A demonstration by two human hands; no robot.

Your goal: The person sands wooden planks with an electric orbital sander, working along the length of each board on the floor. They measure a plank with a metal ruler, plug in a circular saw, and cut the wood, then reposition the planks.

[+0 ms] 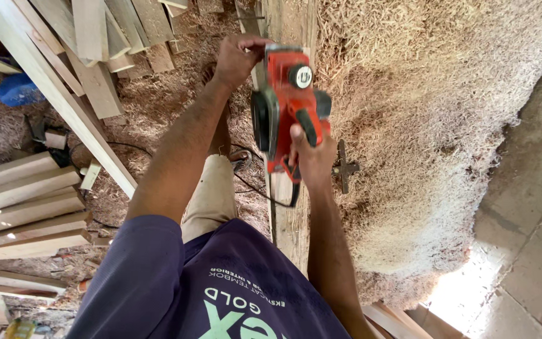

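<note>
The right hand (312, 154) reached forward with its arm nearly straight, fingers clenched around the black rear handle of the red electric planer (286, 103). The planer sat on the narrow wooden plank (290, 220), just beyond that hand. Beyond the planer's front, the left hand (236, 58) stretched farther, fingers curled over its front end. Shavings (421, 125) lay heaped right of the planer.

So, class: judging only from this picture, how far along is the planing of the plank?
Done: a deep heap of wood shavings lies beside the plank, so much planing has happened. In hand: the right hand grips the handle of the red electric planer and the left hand steadies its front, on the plank. Left: cannot tell; more boards lie stacked nearby.
</note>
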